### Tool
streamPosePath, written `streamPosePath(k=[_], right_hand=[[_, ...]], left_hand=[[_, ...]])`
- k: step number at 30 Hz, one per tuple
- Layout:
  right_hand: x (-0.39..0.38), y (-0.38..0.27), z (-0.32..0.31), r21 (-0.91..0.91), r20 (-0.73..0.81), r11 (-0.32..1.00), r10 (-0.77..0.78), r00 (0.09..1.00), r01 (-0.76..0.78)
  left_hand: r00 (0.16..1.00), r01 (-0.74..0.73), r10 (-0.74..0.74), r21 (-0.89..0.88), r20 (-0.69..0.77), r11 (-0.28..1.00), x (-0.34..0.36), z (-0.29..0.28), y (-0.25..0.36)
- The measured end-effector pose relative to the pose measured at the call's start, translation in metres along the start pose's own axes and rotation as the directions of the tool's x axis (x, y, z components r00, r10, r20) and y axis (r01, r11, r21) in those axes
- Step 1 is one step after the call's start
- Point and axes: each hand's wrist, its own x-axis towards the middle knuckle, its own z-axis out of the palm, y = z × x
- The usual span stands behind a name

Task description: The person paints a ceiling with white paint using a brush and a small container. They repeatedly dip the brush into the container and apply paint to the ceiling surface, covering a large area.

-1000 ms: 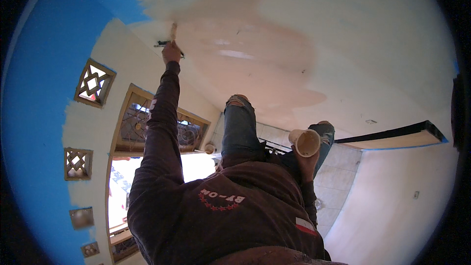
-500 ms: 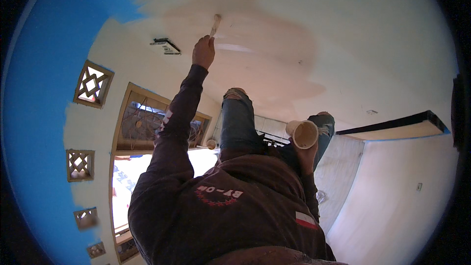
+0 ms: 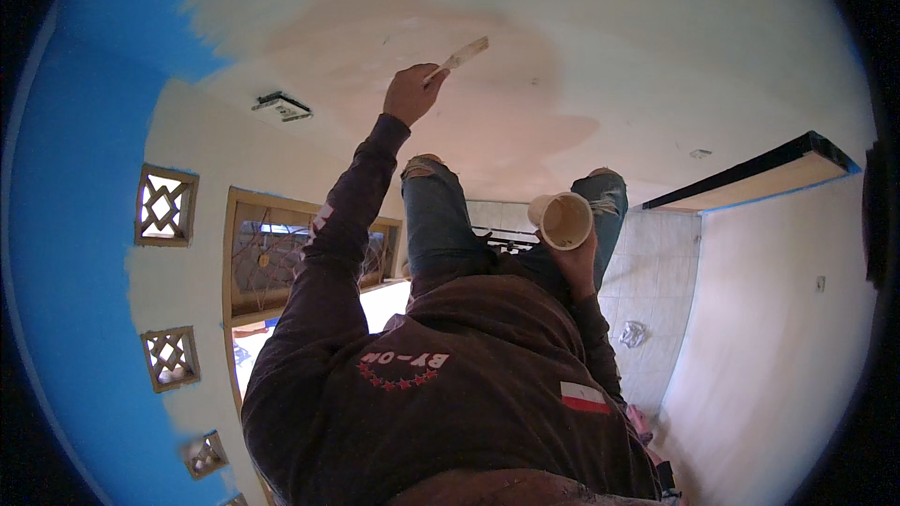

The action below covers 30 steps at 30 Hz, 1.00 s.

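Note:
My left hand [image 3: 412, 94] is closed on the handle of a slim paintbrush [image 3: 469, 52] with pale, paint-stained bristles, held up in front of the wall [image 3: 511, 122]. Whether the bristle tip touches the wall I cannot tell. Pinkish-beige patches with soft edges spread over the paler wall around the brush. Near my right knee, my right hand [image 3: 579, 267] grips a round, cream-coloured cup [image 3: 567, 221] from below and the side. Its mouth tilts toward me, and the inside looks beige; how much it holds is unclear.
Blue paint [image 3: 84, 131] covers the left side, beside lattice vent blocks [image 3: 167, 206]. A switch plate [image 3: 281, 108] and a wood-framed window [image 3: 281, 253] are at left. On the right, a black-edged ledge [image 3: 750, 173] juts out. Crumpled plastic [image 3: 633, 334] lies on the tiled floor [image 3: 647, 272].
My left hand has moved right, and the brush has swung from nearly upright to slanting right. The cup has shifted slightly left and up in view. The whole view has turned somewhat.

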Motion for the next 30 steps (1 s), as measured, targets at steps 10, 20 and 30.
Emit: streamPosePath(k=[10,20,30], right_hand=[[-0.002,0.007,0.000,0.054,-0.025,0.998,-0.014,1.000,0.015],[0.001,0.001,-0.001,0.082,0.003,0.996,0.035,0.999,-0.035],[0.000,0.004,0.000,0.129,-0.005,0.991,0.027,1.000,-0.026]], left_hand=[[0.981,0.020,0.007,0.136,-0.193,0.991,0.014,0.071,-0.016],[0.935,0.259,-0.187,0.220,-0.301,0.941,-0.020,0.048,-0.077],[0.880,0.372,-0.288,0.172,-0.378,0.912,-0.048,0.045,-0.089]])
